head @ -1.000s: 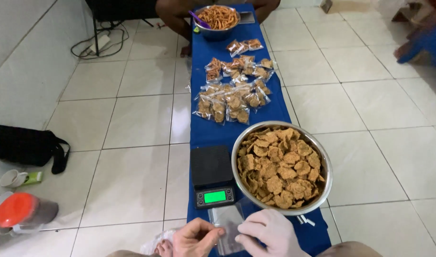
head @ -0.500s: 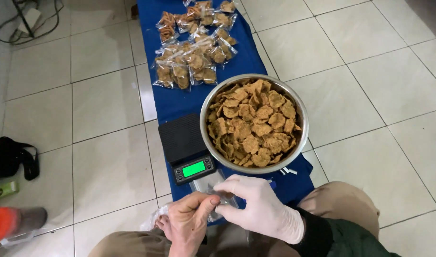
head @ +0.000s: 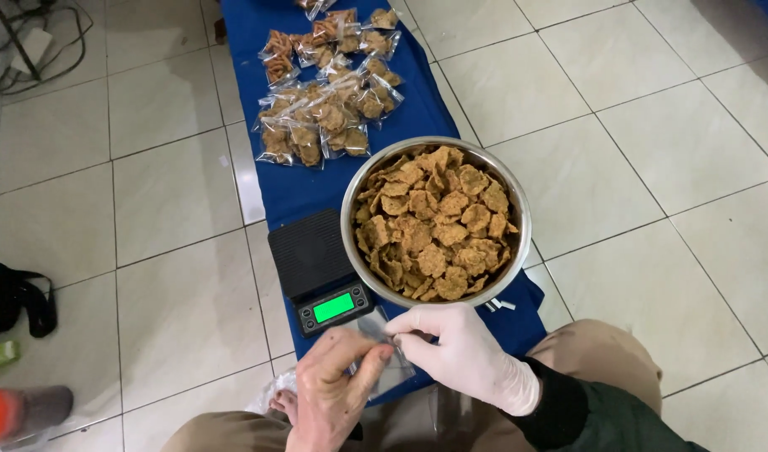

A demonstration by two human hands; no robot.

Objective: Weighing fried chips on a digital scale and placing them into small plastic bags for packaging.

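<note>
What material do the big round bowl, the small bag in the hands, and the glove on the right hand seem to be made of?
The bowl looks like polished metal, probably steel: a grey, shiny rim with reflections. The small bag seems to be thin clear plastic: see-through and glossy. The glove on the right hand looks like white latex or similar rubber: smooth, tight and wrinkled at the wrist.

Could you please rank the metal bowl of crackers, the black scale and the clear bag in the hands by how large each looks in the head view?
1. Metal bowl, clearly the largest.
2. Black scale.
3. Clear bag, pinched between left hand and gloved right hand; it looks smallest, but the hands hide part of it, so this is unsure.
</note>
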